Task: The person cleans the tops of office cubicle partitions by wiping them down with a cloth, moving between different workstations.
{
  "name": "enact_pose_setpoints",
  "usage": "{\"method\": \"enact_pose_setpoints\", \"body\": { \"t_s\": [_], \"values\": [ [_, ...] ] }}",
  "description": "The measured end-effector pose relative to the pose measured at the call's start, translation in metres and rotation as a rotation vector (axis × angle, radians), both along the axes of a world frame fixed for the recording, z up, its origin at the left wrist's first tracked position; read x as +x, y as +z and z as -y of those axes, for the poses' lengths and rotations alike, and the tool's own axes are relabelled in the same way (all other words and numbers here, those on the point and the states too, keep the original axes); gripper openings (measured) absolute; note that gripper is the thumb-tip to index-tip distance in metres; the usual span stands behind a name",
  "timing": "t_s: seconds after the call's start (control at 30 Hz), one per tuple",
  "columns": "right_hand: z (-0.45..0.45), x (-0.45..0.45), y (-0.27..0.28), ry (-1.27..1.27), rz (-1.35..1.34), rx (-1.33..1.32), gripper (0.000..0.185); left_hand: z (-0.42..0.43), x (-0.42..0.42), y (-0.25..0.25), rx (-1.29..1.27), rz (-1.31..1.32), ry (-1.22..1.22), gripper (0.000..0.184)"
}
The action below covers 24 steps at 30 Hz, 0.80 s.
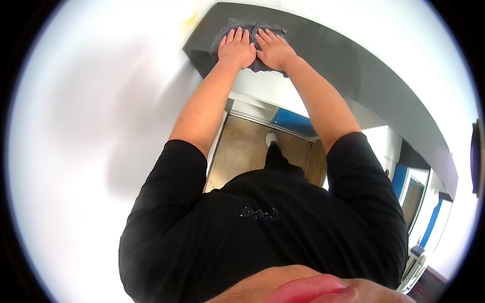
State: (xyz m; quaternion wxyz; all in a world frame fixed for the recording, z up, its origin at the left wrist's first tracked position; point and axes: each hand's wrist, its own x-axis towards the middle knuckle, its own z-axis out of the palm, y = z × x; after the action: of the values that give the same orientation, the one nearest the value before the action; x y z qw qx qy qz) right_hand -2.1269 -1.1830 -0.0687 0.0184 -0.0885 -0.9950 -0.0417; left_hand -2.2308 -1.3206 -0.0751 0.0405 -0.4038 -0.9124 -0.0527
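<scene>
A crumpled dark grey cloth (218, 44) lies on the dark grey shelf-like counter (333, 58), near its left end. My left hand (236, 49) presses flat on the cloth, fingers stretched out and pointing away from me. Beside it, my right hand (274, 49) also lies flat on the cloth with its fingers apart. The two hands almost touch at the thumbs. Part of the cloth is hidden under both palms, and its lower edge hangs over the counter's front edge.
A white wall (81, 126) meets the counter's left end. The counter curves away to the right. Below it are a white surface (268, 86), a blue panel (293, 122) and the brown floor (242, 146), where one white shoe (271, 138) shows. Blue-and-white fittings (414, 189) stand at the right.
</scene>
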Motion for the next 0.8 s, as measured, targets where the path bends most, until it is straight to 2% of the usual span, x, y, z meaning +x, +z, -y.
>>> {"method": "enact_pose_setpoints", "body": {
  "t_s": [0.1, 0.43, 0.53, 0.6, 0.7, 0.8],
  "values": [
    [-0.021, -0.040, 0.005, 0.024, 0.006, -0.042, 0.068, -0.015, -0.031, 0.006, -0.020, 0.069, 0.051, 0.066],
    [-0.090, -0.160, 0.005, 0.233, -0.037, -0.089, 0.066, -0.071, -0.137, 0.010, -0.085, 0.055, 0.128, 0.067],
    [-0.098, -0.188, 0.003, 0.281, -0.030, -0.035, 0.066, -0.076, -0.165, 0.003, -0.100, -0.034, 0.120, 0.067],
    [-0.098, -0.205, 0.005, 0.288, -0.047, -0.048, 0.065, -0.076, -0.186, 0.000, -0.006, -0.092, 0.049, 0.066],
    [-0.095, -0.218, 0.005, 0.256, -0.032, -0.122, 0.065, -0.082, -0.218, 0.000, -0.152, -0.097, 0.042, 0.067],
    [-0.092, -0.220, 0.003, 0.261, -0.038, -0.036, 0.065, -0.079, -0.227, -0.005, -0.091, -0.074, 0.015, 0.066]
  ]
}}
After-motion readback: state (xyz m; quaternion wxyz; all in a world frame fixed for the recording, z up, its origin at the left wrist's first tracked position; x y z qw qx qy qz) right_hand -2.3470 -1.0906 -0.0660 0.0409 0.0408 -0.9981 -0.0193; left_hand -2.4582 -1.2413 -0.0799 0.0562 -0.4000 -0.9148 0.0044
